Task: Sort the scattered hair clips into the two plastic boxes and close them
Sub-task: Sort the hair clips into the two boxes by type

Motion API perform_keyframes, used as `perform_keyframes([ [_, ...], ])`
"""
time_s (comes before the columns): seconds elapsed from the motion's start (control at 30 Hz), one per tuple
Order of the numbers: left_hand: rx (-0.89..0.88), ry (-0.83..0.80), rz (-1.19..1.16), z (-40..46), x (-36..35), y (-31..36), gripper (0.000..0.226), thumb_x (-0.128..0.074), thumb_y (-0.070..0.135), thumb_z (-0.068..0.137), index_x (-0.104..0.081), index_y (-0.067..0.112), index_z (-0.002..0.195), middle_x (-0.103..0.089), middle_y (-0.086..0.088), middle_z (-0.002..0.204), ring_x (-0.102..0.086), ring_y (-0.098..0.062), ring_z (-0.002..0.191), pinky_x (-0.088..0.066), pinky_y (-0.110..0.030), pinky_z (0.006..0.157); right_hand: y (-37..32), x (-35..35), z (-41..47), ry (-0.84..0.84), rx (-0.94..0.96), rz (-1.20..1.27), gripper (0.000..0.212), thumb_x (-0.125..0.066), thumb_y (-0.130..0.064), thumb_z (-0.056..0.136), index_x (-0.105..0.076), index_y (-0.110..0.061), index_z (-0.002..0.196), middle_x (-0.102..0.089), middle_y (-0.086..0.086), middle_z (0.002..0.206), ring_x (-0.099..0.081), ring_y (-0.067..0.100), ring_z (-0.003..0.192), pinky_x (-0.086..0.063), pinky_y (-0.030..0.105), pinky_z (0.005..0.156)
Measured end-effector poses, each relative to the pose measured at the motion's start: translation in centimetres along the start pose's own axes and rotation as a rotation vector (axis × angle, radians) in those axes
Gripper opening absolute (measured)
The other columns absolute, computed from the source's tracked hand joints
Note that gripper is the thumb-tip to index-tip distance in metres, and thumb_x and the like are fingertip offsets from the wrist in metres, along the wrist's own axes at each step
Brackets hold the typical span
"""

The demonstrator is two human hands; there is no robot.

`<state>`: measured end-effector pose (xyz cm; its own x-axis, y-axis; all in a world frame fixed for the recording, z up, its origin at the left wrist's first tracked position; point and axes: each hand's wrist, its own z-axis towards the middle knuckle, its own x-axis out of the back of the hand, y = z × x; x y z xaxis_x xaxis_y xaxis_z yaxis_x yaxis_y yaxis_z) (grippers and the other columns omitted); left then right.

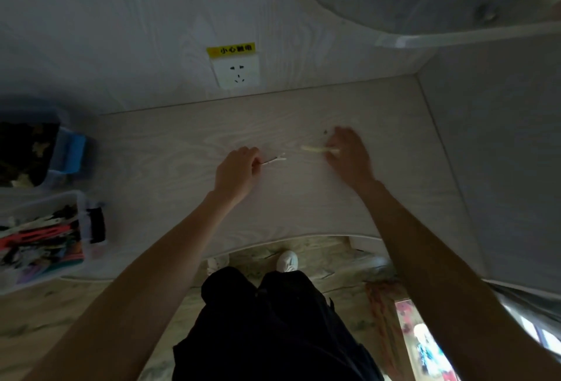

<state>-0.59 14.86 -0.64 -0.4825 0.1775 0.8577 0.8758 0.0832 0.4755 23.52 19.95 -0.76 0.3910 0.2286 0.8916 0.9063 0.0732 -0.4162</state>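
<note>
Two pale clips [274, 161] on desk; boxes [42, 235] open

Bare forearms, black trousers [273, 320], white shoe [287, 260].

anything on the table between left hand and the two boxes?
No. In the head view, the tabletop between the left hand and the two boxes is bare.

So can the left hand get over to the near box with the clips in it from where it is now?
Probably yes. The left hand, closed on a thin pale clip, has bare tabletop between it and the near box, which stands open at the table's left edge. Nothing lies in the way.
</note>
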Motion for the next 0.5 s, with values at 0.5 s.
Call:
perform_keyframes([
  [0.5,0.226,0.588,0.005,-18.5,14.9,-15.0,0.013,-0.059,0.018,0.085,-0.069,0.013,0.091,-0.07,-0.007,0.084,-0.062,-0.027,0.079,-0.048,-0.036,0.075,-26.7,-4.3,-6.5,-0.159,0.405,0.425,0.018,-0.058,-0.014,0.087,-0.063,-0.012,0.104,-0.067,0.006,0.088,-0.059,0.018,0.076,-0.035,0.021,0.062],
])
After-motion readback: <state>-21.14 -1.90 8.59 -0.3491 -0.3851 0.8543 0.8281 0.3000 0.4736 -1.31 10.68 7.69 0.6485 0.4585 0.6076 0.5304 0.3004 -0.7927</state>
